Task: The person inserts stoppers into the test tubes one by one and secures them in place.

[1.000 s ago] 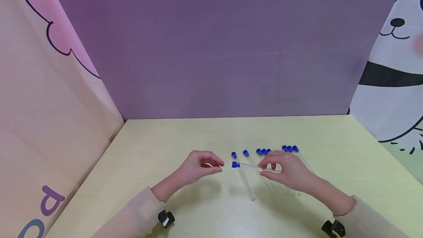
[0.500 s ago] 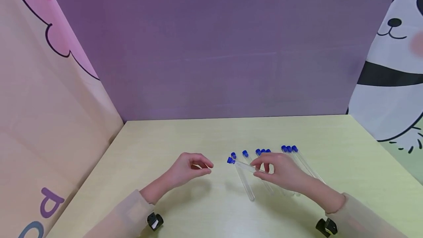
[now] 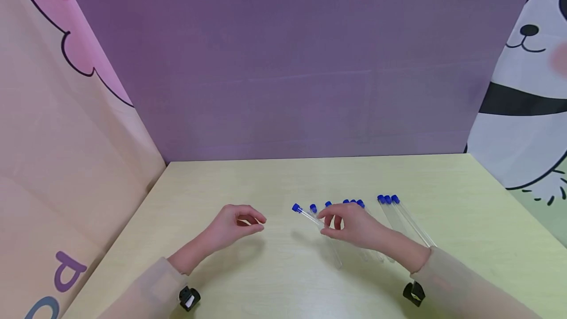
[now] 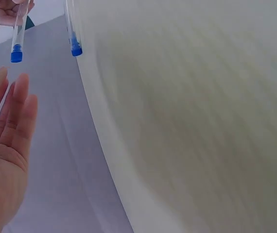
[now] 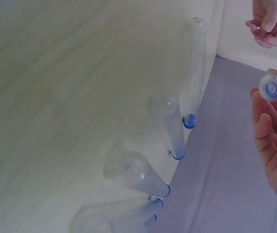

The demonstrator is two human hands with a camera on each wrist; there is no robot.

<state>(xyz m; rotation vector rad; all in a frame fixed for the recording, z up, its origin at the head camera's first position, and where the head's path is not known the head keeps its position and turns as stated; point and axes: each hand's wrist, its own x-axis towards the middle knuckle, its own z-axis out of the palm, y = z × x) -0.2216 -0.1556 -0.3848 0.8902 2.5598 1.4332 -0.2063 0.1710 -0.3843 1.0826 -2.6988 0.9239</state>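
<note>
In the head view my right hand pinches a clear test tube with a blue cap between thumb and fingers. The tube is held above the table, its capped end angled up and to the left. Seen end-on in the right wrist view, the round bottom of this test tube pokes out past the fingertips. My left hand hovers to the left with softly bent fingers and nothing in it. Its fingertips stay apart from the capped end, also in the left wrist view, where the tube hangs beyond the hand.
Several more blue-capped test tubes lie on the pale table, partly behind the right hand. One lies just below the held tube, its cap showing. Three caps sit together at the right. A purple cloth stands behind the table.
My right hand has moved left with the test tube, whose capped end now tilts further up. The left hand has drawn back leftward, its fingers still loosely bent.
</note>
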